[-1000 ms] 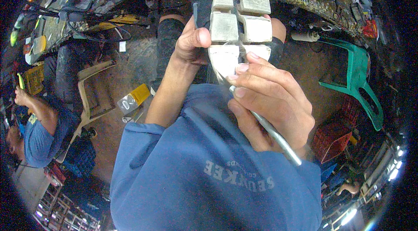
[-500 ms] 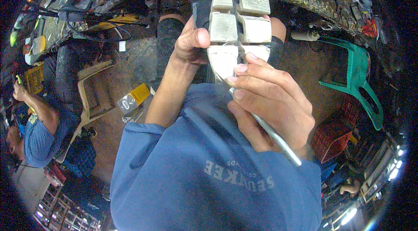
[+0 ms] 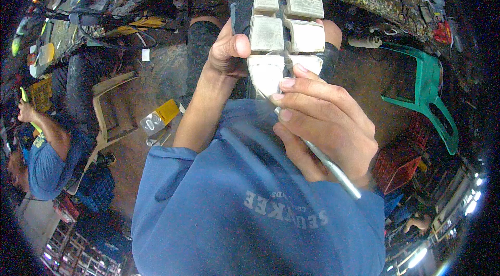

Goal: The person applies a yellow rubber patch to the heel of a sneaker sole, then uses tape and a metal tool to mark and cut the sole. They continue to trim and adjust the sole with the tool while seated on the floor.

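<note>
Off-white piece of ribbed blocks (image 3: 267,34): its upper end was cut off by the top edge, and one lower block was partly covered by the right hand (image 3: 329,125).
Left hand (image 3: 227,52): most of its fingers were hidden behind the piece.
Slim silvery metal rod (image 3: 334,166): its middle was covered by the right hand; its front end was too fine to be made out.
Blue cloth T-shirt (image 3: 250,172): its hem was cut off by the bottom edge.
</note>
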`<state>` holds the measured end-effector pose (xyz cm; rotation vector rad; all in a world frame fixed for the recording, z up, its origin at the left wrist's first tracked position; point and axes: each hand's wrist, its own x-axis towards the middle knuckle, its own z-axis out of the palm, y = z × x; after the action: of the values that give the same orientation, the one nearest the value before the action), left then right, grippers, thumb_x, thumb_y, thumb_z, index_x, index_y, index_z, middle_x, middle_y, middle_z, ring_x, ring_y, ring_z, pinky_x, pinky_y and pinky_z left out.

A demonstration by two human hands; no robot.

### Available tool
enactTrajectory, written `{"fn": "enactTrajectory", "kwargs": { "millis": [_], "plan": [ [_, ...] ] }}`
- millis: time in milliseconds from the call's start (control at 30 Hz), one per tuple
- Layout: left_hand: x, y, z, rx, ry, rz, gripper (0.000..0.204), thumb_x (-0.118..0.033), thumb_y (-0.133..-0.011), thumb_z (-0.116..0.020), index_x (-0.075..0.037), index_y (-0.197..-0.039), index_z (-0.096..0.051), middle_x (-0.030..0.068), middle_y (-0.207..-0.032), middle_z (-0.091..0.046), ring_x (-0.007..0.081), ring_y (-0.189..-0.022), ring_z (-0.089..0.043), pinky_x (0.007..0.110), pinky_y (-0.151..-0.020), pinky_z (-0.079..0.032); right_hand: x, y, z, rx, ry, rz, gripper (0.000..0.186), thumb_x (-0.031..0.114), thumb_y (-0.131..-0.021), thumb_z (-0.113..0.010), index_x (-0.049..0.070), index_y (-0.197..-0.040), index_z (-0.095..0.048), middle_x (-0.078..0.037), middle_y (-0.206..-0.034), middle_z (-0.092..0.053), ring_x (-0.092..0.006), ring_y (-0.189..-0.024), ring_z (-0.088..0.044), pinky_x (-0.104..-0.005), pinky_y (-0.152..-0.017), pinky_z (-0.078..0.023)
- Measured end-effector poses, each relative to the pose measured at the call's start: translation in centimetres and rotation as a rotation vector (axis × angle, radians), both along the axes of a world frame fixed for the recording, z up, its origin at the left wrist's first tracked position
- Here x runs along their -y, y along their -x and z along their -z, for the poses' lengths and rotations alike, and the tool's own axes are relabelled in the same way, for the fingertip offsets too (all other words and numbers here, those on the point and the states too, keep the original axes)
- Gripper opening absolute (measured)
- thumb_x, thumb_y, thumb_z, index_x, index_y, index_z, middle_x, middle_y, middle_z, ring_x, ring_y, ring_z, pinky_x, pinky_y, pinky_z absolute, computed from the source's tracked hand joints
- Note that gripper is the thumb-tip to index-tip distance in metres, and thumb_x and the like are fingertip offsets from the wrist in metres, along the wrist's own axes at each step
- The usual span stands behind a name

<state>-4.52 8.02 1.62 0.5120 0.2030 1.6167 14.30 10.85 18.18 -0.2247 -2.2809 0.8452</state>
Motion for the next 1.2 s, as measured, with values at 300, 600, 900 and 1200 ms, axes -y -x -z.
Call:
{"fn": "enactTrajectory", "kwargs": {
  "millis": [300, 600, 900, 1200],
  "plan": [
    [0.4, 0.2, -1.0, -0.026, 0.034, 0.028, 0.106, -0.041, -0.077, -0.092, 0.006, -0.157, -0.04, 0.023, -0.15, -0.058, 0.0354, -0.133, -0.064, 0.049, -0.112, -0.053, -0.1, -0.1, 0.0, 0.006, -0.007, -0.013, 0.014, 0.003, -0.08, -0.081, -0.006, -0.087, -0.074, -0.023, -0.093, -0.075, -0.0385, -0.095, -0.077, -0.0503, -0.093, -0.066],
    [0.4, 0.3, -1.0, -0.027, 0.026, 0.041, 0.104, -0.04, -0.077, -0.092, 0.006, -0.156, -0.041, 0.0232, -0.148, -0.059, 0.0354, -0.131, -0.064, 0.049, -0.112, -0.053, -0.4, -0.2, -0.3, 0.026, -0.027, -0.045, 0.013, 0.003, -0.079, -0.083, -0.002, -0.087, -0.074, -0.021, -0.096, -0.076, -0.0375, -0.099, -0.077, -0.0493, -0.094, -0.066],
    [0.6, -0.2, 0.0, 0.021, 0.057, 0.045, 0.101, -0.04, -0.077, -0.092, 0.005, -0.154, -0.044, 0.0216, -0.144, -0.063, 0.0342, -0.127, -0.068, 0.048, -0.108, -0.056, -0.9, -0.6, -0.8, 0.087, -0.047, -0.12, 0.013, 0.002, -0.079, -0.083, -0.001, -0.085, -0.072, -0.021, -0.096, -0.076, -0.038, -0.099, -0.077, -0.0498, -0.094, -0.065],
    [0.9, -0.3, -1.0, -0.023, 0.108, 0.045, 0.104, -0.042, -0.075, -0.092, 0.004, -0.155, -0.043, 0.021, -0.144, -0.063, 0.0335, -0.127, -0.068, 0.046, -0.108, -0.056, -1.2, -1.0, -0.6, 0.081, -0.02, -0.162, 0.018, 0.006, -0.076, -0.084, -0.002, -0.087, -0.071, -0.021, -0.099, -0.075, -0.0388, -0.102, -0.076, -0.0505, -0.096, -0.065]
  ]
}}
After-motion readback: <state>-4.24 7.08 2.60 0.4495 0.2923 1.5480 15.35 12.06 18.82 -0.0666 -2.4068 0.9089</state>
